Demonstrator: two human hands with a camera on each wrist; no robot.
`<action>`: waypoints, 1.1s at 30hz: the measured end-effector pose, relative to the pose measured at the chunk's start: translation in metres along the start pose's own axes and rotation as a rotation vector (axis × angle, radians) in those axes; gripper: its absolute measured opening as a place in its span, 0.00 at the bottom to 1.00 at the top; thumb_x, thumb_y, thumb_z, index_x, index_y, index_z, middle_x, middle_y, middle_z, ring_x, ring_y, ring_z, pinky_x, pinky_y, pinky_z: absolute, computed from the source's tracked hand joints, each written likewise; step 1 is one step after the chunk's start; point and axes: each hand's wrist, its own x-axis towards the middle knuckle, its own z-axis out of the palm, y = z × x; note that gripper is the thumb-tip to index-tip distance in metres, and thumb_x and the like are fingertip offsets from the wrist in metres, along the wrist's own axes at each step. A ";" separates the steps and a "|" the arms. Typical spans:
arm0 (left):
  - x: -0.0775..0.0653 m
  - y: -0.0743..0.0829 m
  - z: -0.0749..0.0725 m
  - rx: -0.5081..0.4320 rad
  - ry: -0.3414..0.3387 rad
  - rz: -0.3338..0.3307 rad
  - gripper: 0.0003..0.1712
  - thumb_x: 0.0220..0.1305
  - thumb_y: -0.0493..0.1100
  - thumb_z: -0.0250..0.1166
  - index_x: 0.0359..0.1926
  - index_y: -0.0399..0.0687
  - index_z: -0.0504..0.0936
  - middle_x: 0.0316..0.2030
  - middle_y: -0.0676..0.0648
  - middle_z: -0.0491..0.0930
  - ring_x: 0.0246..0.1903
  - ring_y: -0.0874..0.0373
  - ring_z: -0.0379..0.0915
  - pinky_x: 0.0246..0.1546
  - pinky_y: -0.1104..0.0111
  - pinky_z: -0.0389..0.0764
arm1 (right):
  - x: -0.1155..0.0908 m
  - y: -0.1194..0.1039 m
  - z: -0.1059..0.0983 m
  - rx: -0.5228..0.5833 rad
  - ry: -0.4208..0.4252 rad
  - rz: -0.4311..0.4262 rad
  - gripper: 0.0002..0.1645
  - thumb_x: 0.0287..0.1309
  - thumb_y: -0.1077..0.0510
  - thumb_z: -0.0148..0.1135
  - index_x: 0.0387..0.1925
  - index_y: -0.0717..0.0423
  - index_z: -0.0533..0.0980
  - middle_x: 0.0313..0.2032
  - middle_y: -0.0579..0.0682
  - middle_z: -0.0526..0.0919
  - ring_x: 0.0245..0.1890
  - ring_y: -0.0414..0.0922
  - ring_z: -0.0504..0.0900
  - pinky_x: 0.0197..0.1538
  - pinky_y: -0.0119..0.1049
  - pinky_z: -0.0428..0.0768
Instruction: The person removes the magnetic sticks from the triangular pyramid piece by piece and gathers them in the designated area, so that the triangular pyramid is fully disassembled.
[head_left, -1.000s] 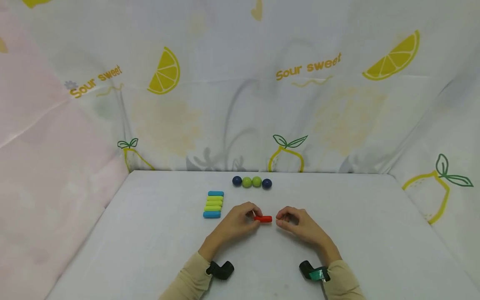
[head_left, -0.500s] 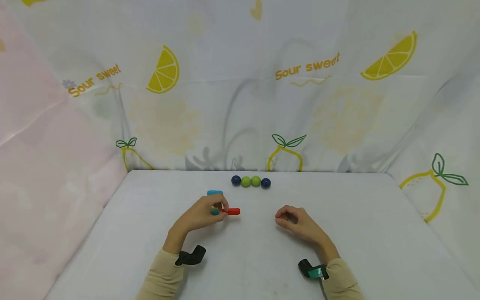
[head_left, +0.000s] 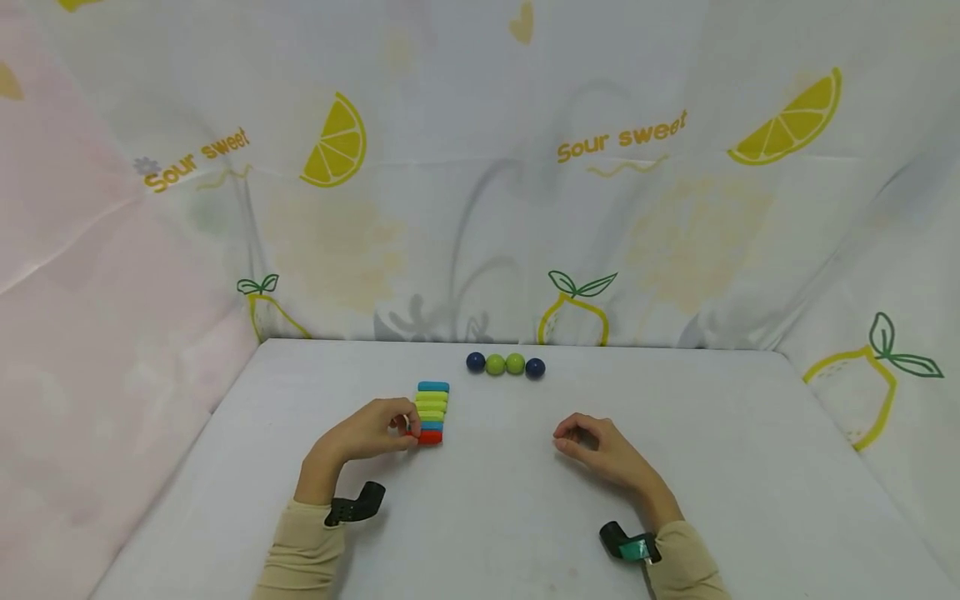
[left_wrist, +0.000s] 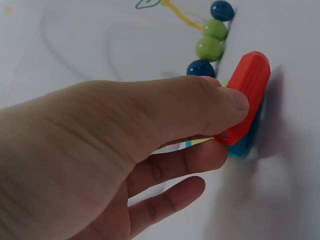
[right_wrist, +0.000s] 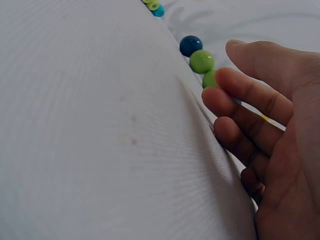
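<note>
My left hand (head_left: 367,435) pinches a short ridged red plastic stick (head_left: 431,437) between thumb and fingers. The stick lies across the near end of a row of like sticks, right beside the near blue stick (head_left: 435,426). Beyond that come several yellow-green sticks (head_left: 431,407) and a far blue stick (head_left: 433,387). In the left wrist view, the red stick (left_wrist: 252,75) overlaps a blue one, and the thumb hides part of the row. My right hand (head_left: 611,454) rests near the table's middle with loosely curled fingers and holds nothing.
A short line of glossy balls stands at the back of the white table (head_left: 712,467): dark blue balls (head_left: 476,362) at the ends and green balls (head_left: 495,365) between. Behind the table hangs a lemon-print cloth (head_left: 450,208). Each wrist wears a black strap mount (head_left: 360,504).
My left hand has carried the red stick leftward from in front of the right hand to the near end of the stick row. The right hand has stayed in place.
</note>
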 end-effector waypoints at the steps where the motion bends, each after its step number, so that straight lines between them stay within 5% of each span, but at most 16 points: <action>1: 0.000 0.000 0.000 0.000 -0.001 -0.004 0.07 0.55 0.37 0.67 0.29 0.54 0.77 0.29 0.58 0.75 0.32 0.64 0.71 0.35 0.73 0.73 | 0.000 0.000 0.000 0.003 -0.001 0.003 0.05 0.60 0.54 0.62 0.38 0.45 0.78 0.31 0.39 0.81 0.33 0.34 0.75 0.44 0.29 0.71; 17: -0.004 -0.008 0.003 -0.004 0.040 -0.022 0.08 0.53 0.35 0.69 0.30 0.48 0.77 0.29 0.54 0.75 0.32 0.63 0.70 0.34 0.73 0.74 | 0.001 -0.027 -0.002 0.022 -0.006 -0.002 0.05 0.59 0.62 0.61 0.38 0.59 0.78 0.30 0.49 0.81 0.32 0.38 0.75 0.41 0.30 0.72; 23: -0.004 -0.007 0.002 -0.004 0.048 -0.021 0.08 0.55 0.40 0.69 0.31 0.49 0.77 0.29 0.55 0.75 0.31 0.63 0.69 0.33 0.74 0.73 | 0.002 -0.006 0.003 0.003 0.007 0.000 0.05 0.60 0.59 0.62 0.38 0.52 0.79 0.31 0.44 0.81 0.32 0.36 0.75 0.42 0.30 0.72; 33: 0.018 0.014 0.025 0.144 0.216 0.009 0.03 0.61 0.42 0.64 0.35 0.54 0.77 0.32 0.58 0.76 0.34 0.64 0.72 0.35 0.72 0.74 | 0.001 -0.001 0.002 -0.001 0.006 0.017 0.06 0.61 0.53 0.60 0.38 0.49 0.78 0.33 0.40 0.82 0.35 0.34 0.75 0.44 0.28 0.72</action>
